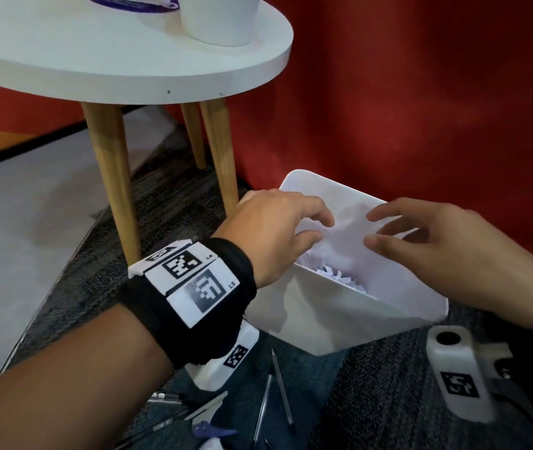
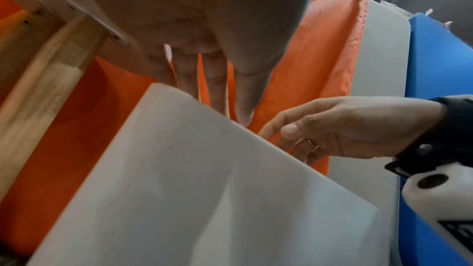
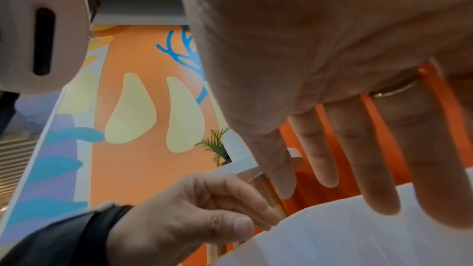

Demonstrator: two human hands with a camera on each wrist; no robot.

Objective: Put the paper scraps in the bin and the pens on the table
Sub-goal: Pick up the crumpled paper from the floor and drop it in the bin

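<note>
A white bin (image 1: 330, 323) stands on the carpet, with white paper scraps (image 1: 339, 276) lying inside. Over its left rim my left hand (image 1: 322, 227) hovers with loosely bent fingers and holds nothing. My right hand (image 1: 372, 230) hangs above the right side of the opening, fingers spread and empty. Several pens (image 1: 281, 388) lie on the carpet in front of the bin, near my left wrist. In the left wrist view the left fingers (image 2: 217, 92) point down behind the bin wall (image 2: 204, 189). The right wrist view shows the right fingers (image 3: 358, 159) straight above the rim (image 3: 358, 230).
A round white table (image 1: 128, 69) on wooden legs (image 1: 112, 177) stands just left of the bin, with a white pot (image 1: 219, 21) on top. Red fabric (image 1: 421, 108) rises behind the bin. A blue-purple scrap (image 1: 206, 430) lies among the pens.
</note>
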